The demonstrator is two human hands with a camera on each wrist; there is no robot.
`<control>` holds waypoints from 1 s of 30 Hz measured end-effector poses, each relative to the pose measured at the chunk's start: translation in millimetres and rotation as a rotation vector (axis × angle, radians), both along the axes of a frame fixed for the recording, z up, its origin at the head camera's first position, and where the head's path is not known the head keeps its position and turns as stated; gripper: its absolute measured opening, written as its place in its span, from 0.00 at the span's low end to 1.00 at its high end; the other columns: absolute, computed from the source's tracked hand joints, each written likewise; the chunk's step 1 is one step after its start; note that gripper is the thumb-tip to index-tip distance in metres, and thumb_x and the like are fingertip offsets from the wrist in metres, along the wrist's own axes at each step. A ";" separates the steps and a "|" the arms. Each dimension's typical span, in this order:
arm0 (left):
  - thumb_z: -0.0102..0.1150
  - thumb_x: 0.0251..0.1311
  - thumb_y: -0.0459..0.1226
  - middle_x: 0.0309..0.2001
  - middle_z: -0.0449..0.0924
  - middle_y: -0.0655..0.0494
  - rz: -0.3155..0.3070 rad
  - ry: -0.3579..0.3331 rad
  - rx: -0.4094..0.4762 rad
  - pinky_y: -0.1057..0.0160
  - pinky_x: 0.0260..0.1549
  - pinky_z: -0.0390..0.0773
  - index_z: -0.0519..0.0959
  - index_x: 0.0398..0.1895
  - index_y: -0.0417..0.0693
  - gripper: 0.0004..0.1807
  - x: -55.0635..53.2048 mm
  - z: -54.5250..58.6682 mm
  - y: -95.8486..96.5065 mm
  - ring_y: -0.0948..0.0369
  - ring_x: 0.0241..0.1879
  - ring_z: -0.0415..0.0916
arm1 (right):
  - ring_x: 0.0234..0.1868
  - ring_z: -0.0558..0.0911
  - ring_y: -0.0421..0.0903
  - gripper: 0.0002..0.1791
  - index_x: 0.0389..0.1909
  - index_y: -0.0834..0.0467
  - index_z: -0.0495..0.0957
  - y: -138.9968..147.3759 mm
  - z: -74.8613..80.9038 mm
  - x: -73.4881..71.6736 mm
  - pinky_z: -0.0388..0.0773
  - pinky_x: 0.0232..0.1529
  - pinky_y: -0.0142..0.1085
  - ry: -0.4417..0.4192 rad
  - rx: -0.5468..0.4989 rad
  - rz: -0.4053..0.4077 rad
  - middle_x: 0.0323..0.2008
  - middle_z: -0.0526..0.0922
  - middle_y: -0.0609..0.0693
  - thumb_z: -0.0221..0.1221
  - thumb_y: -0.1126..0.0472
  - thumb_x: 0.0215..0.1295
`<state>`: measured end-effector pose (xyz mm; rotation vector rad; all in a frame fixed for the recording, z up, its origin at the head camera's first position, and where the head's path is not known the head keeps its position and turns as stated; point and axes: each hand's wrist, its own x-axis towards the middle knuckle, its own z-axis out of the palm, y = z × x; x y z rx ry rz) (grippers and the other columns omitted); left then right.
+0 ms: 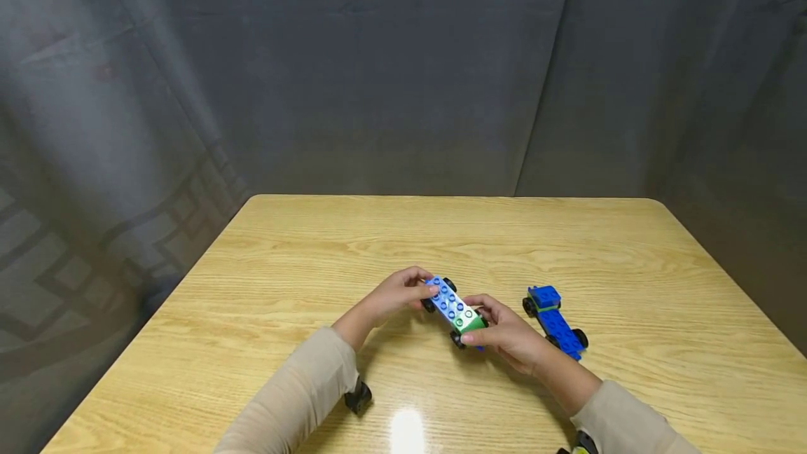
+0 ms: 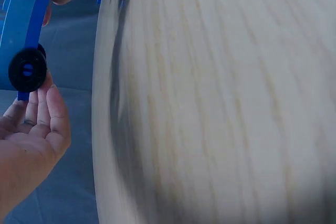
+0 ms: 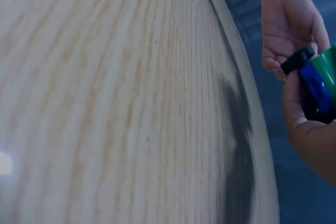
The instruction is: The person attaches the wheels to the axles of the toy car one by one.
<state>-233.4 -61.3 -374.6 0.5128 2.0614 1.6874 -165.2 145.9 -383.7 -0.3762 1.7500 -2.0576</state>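
Note:
A toy car (image 1: 449,305) of building blocks, with a blue studded top, a green block at its near end and black wheels, is held above the table between both hands. My left hand (image 1: 403,291) pinches its far blue end, thumb on top. At the green end, my right hand (image 1: 504,335) grips the car beside the wheels. The left wrist view shows the left fingers (image 2: 43,106) under the car's end by a black wheel (image 2: 27,71). In the right wrist view the green block (image 3: 326,69) sits over a blue base. A second toy car (image 1: 557,328), blue, stands right of my right hand.
The wooden table (image 1: 315,244) has rounded far corners and a bright light reflection near the front. Grey curtains (image 1: 378,76) hang behind it and at both sides. Black wrist devices (image 1: 358,396) sit at the sleeves.

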 end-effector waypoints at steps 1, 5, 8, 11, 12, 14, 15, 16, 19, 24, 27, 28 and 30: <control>0.54 0.55 0.40 0.35 0.71 0.50 0.005 -0.002 -0.003 0.60 0.37 0.73 0.68 0.48 0.34 0.21 0.1 -0.6 -0.3 0.61 0.35 0.69 | 0.40 0.71 0.45 0.39 0.55 0.73 0.49 -0.1 -0.2 0.0 0.71 0.39 0.31 0.002 0.008 -0.010 0.42 0.65 0.58 0.62 0.69 0.46; 0.54 0.55 0.41 0.36 0.71 0.49 0.032 -0.015 -0.008 0.61 0.37 0.74 0.68 0.47 0.34 0.22 1.0 -2.5 -1.2 0.61 0.35 0.70 | 0.41 0.70 0.45 0.41 0.56 0.73 0.49 -0.7 -0.9 -0.5 0.71 0.40 0.31 0.016 0.040 -0.049 0.45 0.63 0.59 0.63 0.70 0.45; 0.54 0.55 0.39 0.35 0.71 0.49 0.063 -0.028 0.000 0.59 0.39 0.73 0.68 0.46 0.31 0.21 6.5 3.2 -1.3 0.62 0.34 0.70 | 0.43 0.70 0.45 0.40 0.56 0.73 0.49 -1.5 -0.1 -1.2 0.71 0.40 0.31 0.018 0.071 -0.080 0.47 0.61 0.61 0.63 0.70 0.45; 0.54 0.55 0.37 0.34 0.71 0.49 0.098 -0.030 0.011 0.57 0.40 0.73 0.68 0.44 0.30 0.20 9.8 5.6 -1.8 0.62 0.33 0.70 | 0.43 0.71 0.46 0.38 0.56 0.72 0.51 -2.7 1.4 -1.6 0.72 0.38 0.31 0.024 0.108 -0.122 0.47 0.60 0.63 0.62 0.70 0.46; 0.55 0.54 0.37 0.35 0.71 0.48 0.110 -0.032 0.014 0.56 0.40 0.73 0.68 0.44 0.29 0.19 10.0 5.3 -2.1 0.62 0.33 0.70 | 0.42 0.71 0.46 0.38 0.56 0.71 0.52 -3.1 1.8 -1.8 0.72 0.38 0.31 0.027 0.119 -0.140 0.47 0.60 0.63 0.62 0.70 0.46; 0.55 0.54 0.37 0.35 0.70 0.48 0.129 -0.034 0.011 0.57 0.40 0.73 0.68 0.44 0.30 0.19 8.2 1.4 -2.9 0.61 0.34 0.70 | 0.42 0.71 0.47 0.37 0.55 0.71 0.54 -3.9 2.0 -2.2 0.72 0.37 0.31 0.034 0.140 -0.175 0.47 0.60 0.63 0.62 0.70 0.46; 0.56 0.53 0.37 0.36 0.70 0.48 0.133 -0.031 0.009 0.59 0.39 0.73 0.68 0.44 0.30 0.20 6.2 -2.5 -3.4 0.61 0.34 0.70 | 0.41 0.72 0.47 0.36 0.55 0.70 0.55 -4.3 1.9 -2.5 0.72 0.36 0.31 0.035 0.152 -0.193 0.46 0.61 0.63 0.62 0.70 0.46; 0.56 0.53 0.37 0.36 0.69 0.47 0.138 -0.030 0.006 0.60 0.38 0.74 0.68 0.44 0.31 0.20 4.0 -6.3 -3.7 0.61 0.34 0.70 | 0.41 0.72 0.47 0.35 0.54 0.70 0.55 -4.6 1.5 -2.8 0.72 0.36 0.30 0.036 0.157 -0.209 0.46 0.61 0.63 0.62 0.70 0.46; 0.56 0.53 0.37 0.38 0.69 0.46 0.146 -0.015 -0.008 0.62 0.36 0.75 0.68 0.44 0.31 0.20 3.5 -8.0 -3.8 0.60 0.34 0.71 | 0.41 0.72 0.48 0.33 0.54 0.70 0.57 -5.4 0.8 -3.5 0.73 0.36 0.32 0.034 0.181 -0.258 0.45 0.63 0.63 0.61 0.71 0.46; 0.56 0.53 0.35 0.39 0.68 0.45 0.142 0.016 -0.020 0.61 0.34 0.75 0.68 0.45 0.34 0.18 3.4 -9.0 -4.5 0.60 0.32 0.70 | 0.42 0.74 0.50 0.29 0.53 0.68 0.60 -7.1 0.7 -4.6 0.73 0.37 0.37 0.035 0.215 -0.343 0.46 0.65 0.63 0.60 0.72 0.48; 0.57 0.52 0.35 0.40 0.67 0.45 0.132 0.011 -0.031 0.59 0.35 0.75 0.68 0.46 0.36 0.19 3.8 -8.6 -6.4 0.59 0.34 0.70 | 0.43 0.74 0.51 0.28 0.53 0.66 0.61 -6.9 0.8 -5.6 0.73 0.38 0.40 0.050 0.239 -0.369 0.48 0.65 0.63 0.59 0.71 0.50; 0.58 0.51 0.35 0.41 0.67 0.46 0.130 0.012 -0.045 0.59 0.35 0.75 0.69 0.47 0.37 0.19 4.0 -8.2 -7.2 0.59 0.35 0.70 | 0.42 0.74 0.51 0.28 0.53 0.66 0.62 -6.5 0.7 -6.1 0.73 0.38 0.40 0.056 0.250 -0.375 0.49 0.65 0.64 0.59 0.71 0.50; 0.59 0.50 0.34 0.41 0.68 0.46 0.123 0.022 -0.071 0.59 0.36 0.75 0.69 0.47 0.39 0.20 4.3 -7.9 -8.9 0.57 0.37 0.70 | 0.41 0.74 0.51 0.27 0.54 0.65 0.63 -5.4 0.7 -7.2 0.73 0.38 0.40 0.070 0.277 -0.387 0.49 0.65 0.64 0.59 0.70 0.51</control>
